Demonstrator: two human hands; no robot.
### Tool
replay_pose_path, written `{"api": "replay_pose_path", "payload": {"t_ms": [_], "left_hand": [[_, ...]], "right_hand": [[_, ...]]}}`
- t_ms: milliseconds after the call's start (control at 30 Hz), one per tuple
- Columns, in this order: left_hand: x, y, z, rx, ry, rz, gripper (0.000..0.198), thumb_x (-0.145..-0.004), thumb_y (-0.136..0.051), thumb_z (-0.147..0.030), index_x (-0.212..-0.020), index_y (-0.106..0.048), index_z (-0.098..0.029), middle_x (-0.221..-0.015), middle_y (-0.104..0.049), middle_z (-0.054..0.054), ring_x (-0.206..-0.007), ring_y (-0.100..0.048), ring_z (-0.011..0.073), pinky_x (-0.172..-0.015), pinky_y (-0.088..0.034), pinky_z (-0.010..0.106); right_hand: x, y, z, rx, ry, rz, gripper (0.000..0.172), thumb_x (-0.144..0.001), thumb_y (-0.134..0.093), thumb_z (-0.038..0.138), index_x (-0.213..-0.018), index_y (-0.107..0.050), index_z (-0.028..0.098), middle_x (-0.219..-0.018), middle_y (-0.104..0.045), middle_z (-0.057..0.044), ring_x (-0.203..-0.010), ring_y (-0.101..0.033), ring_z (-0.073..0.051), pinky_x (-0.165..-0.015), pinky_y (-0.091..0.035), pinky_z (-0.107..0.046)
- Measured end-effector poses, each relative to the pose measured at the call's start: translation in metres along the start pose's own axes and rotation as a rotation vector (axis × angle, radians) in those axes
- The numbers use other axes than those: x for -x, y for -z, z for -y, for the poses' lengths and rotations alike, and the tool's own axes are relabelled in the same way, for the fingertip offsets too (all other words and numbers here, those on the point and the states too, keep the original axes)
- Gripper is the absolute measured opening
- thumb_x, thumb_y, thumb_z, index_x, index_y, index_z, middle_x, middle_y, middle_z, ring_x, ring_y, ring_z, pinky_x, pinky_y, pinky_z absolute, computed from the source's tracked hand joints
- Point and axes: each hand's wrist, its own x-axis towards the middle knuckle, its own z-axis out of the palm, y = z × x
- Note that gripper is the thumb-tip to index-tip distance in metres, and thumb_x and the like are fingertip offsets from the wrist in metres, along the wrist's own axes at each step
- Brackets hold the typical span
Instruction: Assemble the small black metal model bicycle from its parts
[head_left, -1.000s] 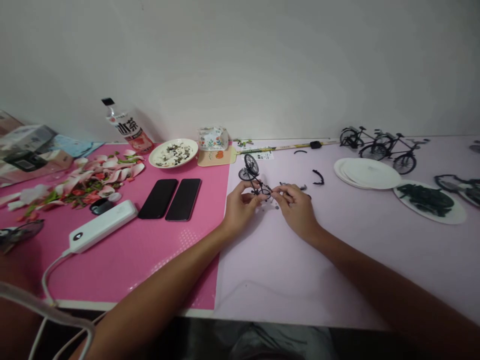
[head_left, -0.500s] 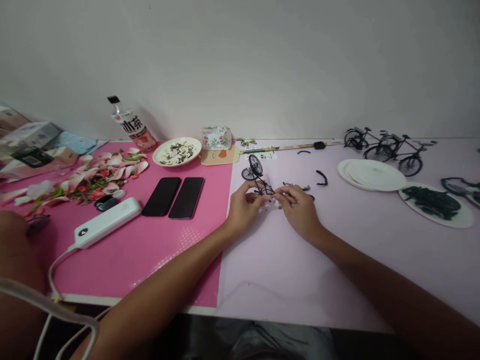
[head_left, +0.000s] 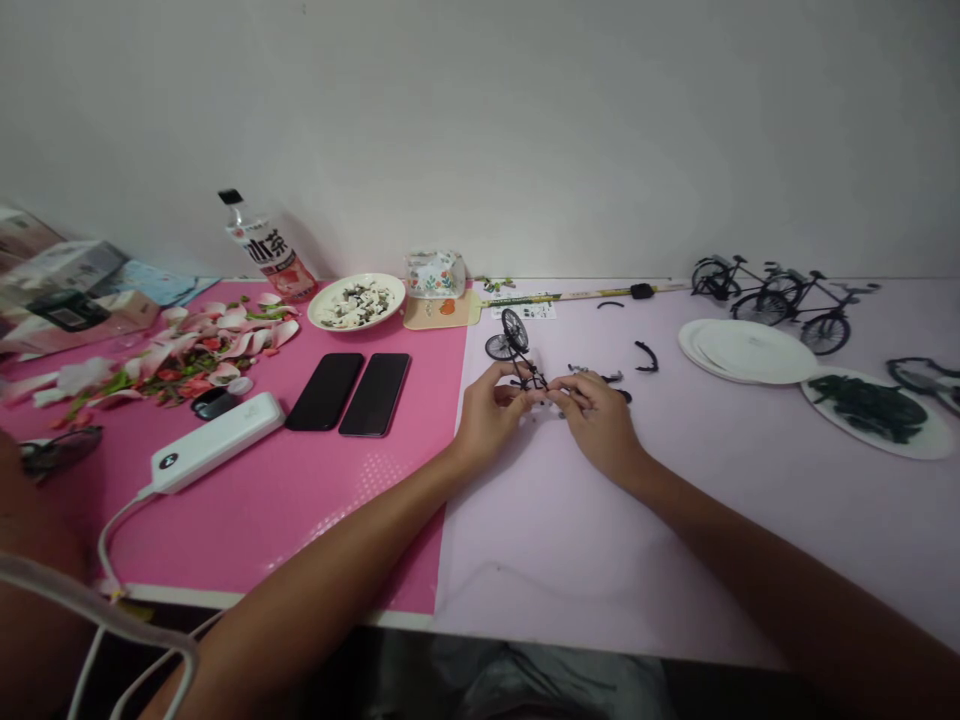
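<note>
— What's around my fingers, biggest first?
— One table [head_left: 600, 560], pale lilac beneath both sets of fingers, pink to their left. Well right of your right fingers lie a stack of at least two white plates [head_left: 765, 350] and one plate of dark green pieces [head_left: 936, 432]. Beyond those fingers, far right, stand two bikes [head_left: 763, 305].
— And what am I holding?
— One toy bike [head_left: 518, 354], between your two hands, its two wheels above your left fingers. Your left hand [head_left: 491, 412] pinches it. The thumb and fingertip of your right hand [head_left: 601, 422] are pressed together at its end; what's between them is too small to tell.
— Anything smaller?
— Two phones [head_left: 375, 394], left of your left fingers, and two black curved strips [head_left: 648, 357], beyond your right fingers.
</note>
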Motion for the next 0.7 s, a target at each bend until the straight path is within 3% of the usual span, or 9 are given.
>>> {"api": "replay_pose_path", "payload": {"t_ms": [700], "left_hand": [[0.0015,0.0007,-0.0025,-0.035,-0.011,0.005,0.029,-0.082,-0.084,-0.033,-0.101,-0.067,-0.019,-0.129,-0.076,0.011,-0.076,-0.073,0.0125,-0.07,-0.057,0.026]], "right_hand": [[0.0007,0.0003,0.0021,0.016,0.006,-0.001,0.014,-0.099,-0.064,0.03,-0.093,-0.075,0.024,-0.083,-0.07,-0.005,-0.077,-0.062,-0.024,-0.077,-0.053,-0.041]]}}
